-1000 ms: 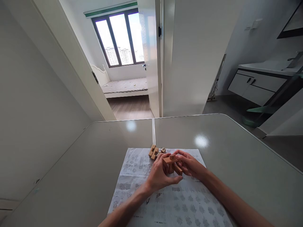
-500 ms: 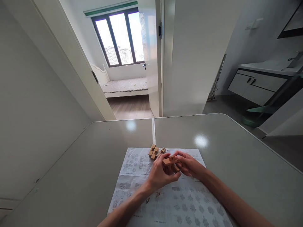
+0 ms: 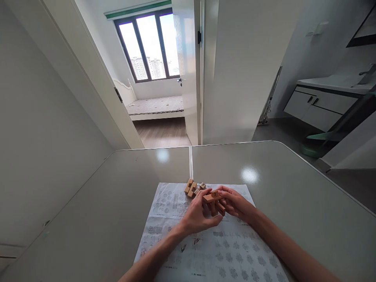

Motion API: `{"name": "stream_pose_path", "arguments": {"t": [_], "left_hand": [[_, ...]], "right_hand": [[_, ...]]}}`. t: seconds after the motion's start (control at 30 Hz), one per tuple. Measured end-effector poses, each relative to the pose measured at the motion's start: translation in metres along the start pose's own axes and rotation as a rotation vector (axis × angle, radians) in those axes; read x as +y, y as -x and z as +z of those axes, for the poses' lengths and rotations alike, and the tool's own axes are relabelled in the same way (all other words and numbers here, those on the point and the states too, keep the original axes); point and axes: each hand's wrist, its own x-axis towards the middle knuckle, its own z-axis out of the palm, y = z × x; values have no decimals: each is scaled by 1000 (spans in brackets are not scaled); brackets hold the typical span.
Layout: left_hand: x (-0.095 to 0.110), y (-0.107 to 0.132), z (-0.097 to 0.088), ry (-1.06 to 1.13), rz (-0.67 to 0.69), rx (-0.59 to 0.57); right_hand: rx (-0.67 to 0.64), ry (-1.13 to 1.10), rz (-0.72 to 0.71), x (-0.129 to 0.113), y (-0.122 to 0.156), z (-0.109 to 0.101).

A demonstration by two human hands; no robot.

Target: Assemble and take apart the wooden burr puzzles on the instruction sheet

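Between my hands is a partly joined wooden puzzle (image 3: 214, 199) of notched, interlocking brown blocks, held above a printed sheet. A figure that looks like "2" marks its top block. From the left, my left hand (image 3: 197, 214) curls its fingers against the puzzle's far side, while its thumb stretches below the blocks. My right hand (image 3: 236, 203) pinches the puzzle's right side with thumb and fingers; some fingertips are hidden behind the wood. Just beyond my left fingers, several loose notched wooden blocks (image 3: 190, 188) lie at the sheet's far edge, partly covered by that hand.
Under my hands the white instruction sheet (image 3: 176, 244), printed with small diagrams, lies on a glossy grey table (image 3: 117, 196) with a seam down its far part. Past the table stand an open door (image 3: 188, 70), a bed (image 3: 157, 105) and a sink cabinet (image 3: 320, 103).
The puzzle has turned slightly and shifted a little to the right in my hands, showing more of its lower blocks. My left thumb sits slightly farther from the wood.
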Motion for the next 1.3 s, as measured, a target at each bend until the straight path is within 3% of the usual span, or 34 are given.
{"name": "stream_pose_path", "arguments": {"t": [0.2,1.3], "left_hand": [[-9,-2,3,-34,41,69],[2,0,-1,-56,72,-1]], "right_hand": [[11,-10,11,-1,0,1],[11,9,0,-5,0,2]]}}
